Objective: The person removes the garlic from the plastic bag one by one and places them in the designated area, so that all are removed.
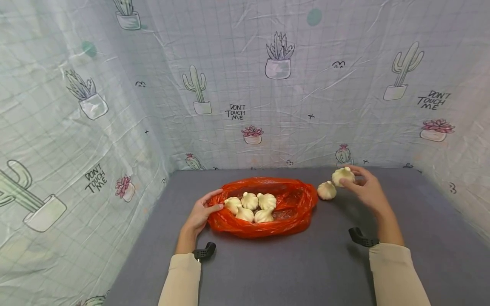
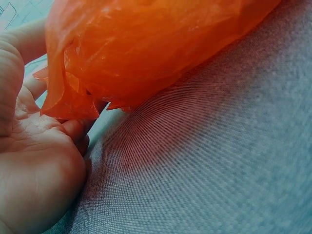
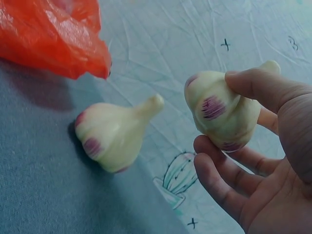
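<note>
A red plastic bag (image 1: 260, 229) lies on the table with its mouth spread wide, and several garlic bulbs (image 1: 250, 201) sit together in its left part. My left hand (image 1: 197, 217) grips the bag's left rim, thumb over the edge; the left wrist view shows the thin red plastic between thumb and fingers. Over the table's back right, my right hand (image 1: 367, 189) pinches one garlic bulb (image 3: 219, 109) between thumb and fingers, clear of the surface. Another garlic bulb (image 3: 114, 136) rests on the table between that hand and the bag's right end.
The grey table (image 1: 275, 272) ends at a back wall hung with a pale cactus-print sheet (image 1: 306, 106). A similar sheet (image 1: 95, 140) hangs along the left side. Dark wrist devices (image 1: 204, 251) sit on both forearms.
</note>
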### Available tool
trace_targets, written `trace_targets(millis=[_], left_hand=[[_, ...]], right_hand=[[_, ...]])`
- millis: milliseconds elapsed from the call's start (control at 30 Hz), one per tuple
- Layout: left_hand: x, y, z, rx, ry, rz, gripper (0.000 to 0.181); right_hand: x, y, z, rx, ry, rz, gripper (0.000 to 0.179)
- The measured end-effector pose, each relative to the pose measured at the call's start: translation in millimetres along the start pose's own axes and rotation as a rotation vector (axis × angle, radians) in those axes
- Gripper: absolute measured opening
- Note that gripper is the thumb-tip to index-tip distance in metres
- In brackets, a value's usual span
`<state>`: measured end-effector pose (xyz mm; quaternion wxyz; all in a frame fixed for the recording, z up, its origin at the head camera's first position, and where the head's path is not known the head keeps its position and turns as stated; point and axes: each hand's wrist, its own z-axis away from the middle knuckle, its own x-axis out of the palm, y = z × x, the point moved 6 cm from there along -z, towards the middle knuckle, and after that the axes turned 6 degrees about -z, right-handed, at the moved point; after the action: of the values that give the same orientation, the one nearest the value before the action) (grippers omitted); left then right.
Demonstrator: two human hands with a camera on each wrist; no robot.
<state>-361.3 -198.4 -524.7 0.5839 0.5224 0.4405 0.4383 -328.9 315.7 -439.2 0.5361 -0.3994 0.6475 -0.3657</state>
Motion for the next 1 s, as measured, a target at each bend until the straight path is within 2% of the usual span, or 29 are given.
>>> trace_targets(millis=[400, 1000], left_hand=[[-2.4, 0.2, 0.8, -0.001, -0.001, -0.001, 0.064], [-0.7, -2.3, -1.9, -0.001, 0.012, -0.003, 0.060]], right_hand=[[-4.0, 17.9, 0.0, 0.029, 0.035, 0.021, 0.071], [-3.1, 56.3, -0.5, 0.082, 0.002, 0.008, 0.073]])
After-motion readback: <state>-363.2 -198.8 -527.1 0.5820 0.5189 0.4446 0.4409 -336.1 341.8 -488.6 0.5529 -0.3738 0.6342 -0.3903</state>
